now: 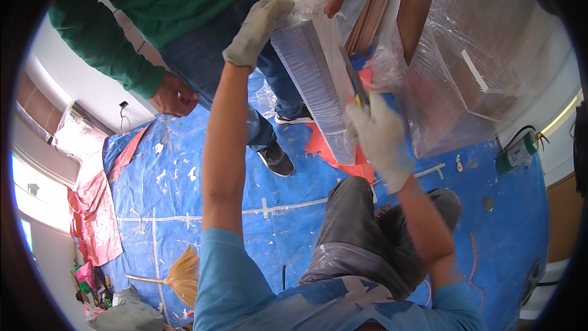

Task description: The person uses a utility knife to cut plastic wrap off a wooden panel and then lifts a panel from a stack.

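A long panel bundle (pixel 309 73) wrapped in clear plastic film stands tilted in front of me. My left hand (pixel 258 30), in a pale work glove, is closed on its upper left edge, the fingertips partly lost against the film. In my gloved right hand (pixel 376 138) is what looks like a utility knife (pixel 358 89) with a dark body and a yellow part, close along the bundle's right side. Blur hides the knife's tip. Red sheeting (pixel 331 150) lies under the bundle's lower end.
A co-worker in a green sweater (pixel 184 0) stands at the far left of the bundle, one hand (pixel 174 95) hanging down. Film-wrapped boards (pixel 465 55) lean at the right, near a green extinguisher (pixel 517 153). A straw broom (pixel 182 276) lies on the blue tarp (pixel 257 239).
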`<state>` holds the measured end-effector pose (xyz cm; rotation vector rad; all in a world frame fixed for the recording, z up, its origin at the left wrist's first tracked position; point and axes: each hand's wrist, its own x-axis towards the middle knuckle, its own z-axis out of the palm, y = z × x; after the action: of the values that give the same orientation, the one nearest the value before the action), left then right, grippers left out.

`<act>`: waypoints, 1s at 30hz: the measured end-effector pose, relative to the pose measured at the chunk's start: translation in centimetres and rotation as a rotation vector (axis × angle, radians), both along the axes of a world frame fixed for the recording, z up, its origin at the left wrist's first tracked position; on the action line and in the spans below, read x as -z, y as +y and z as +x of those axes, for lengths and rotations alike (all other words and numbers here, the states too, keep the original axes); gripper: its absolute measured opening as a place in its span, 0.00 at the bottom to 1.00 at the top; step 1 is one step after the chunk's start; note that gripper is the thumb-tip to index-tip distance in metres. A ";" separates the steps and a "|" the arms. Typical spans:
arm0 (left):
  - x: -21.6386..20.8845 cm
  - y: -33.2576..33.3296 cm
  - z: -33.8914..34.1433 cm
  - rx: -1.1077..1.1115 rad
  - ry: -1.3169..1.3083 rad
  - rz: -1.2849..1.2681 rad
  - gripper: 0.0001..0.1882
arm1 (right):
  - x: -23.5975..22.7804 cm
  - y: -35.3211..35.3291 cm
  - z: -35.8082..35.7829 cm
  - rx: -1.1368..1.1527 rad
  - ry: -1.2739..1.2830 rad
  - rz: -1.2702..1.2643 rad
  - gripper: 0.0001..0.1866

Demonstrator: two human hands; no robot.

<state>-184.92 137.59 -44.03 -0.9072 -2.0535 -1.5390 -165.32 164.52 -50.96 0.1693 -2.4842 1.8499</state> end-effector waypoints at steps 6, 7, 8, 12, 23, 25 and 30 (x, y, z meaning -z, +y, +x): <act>-0.7 -0.1 0.7 -0.159 -0.199 -0.179 0.14 | -9.8 1.5 -1.6 -0.225 0.186 0.260 0.12; -0.1 -0.5 0.4 -0.254 -0.066 -0.222 0.14 | -10.7 1.4 -1.8 -0.270 0.259 0.323 0.11; 0.5 -0.3 0.2 -0.343 0.069 -0.265 0.14 | -11.5 1.4 -2.2 -0.309 0.333 0.387 0.10; 1.4 3.3 -0.3 -0.489 0.002 0.051 0.14 | -12.3 1.8 -8.8 -0.523 0.748 0.807 0.10; 1.0 5.6 0.3 -0.592 0.327 0.057 0.15 | -14.0 -1.9 -15.5 -0.549 0.823 1.092 0.08; 1.5 5.3 0.5 -0.593 0.367 0.053 0.15 | -12.4 -2.2 -14.0 -0.534 0.615 0.864 0.09; 1.8 4.8 0.4 -0.582 0.313 0.062 0.14 | -10.6 -1.4 -13.7 -0.540 0.476 0.484 0.08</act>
<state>-184.55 142.40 -45.85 -0.4299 -1.8114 -1.0643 -179.00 163.15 -40.35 1.2342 -2.6064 1.0637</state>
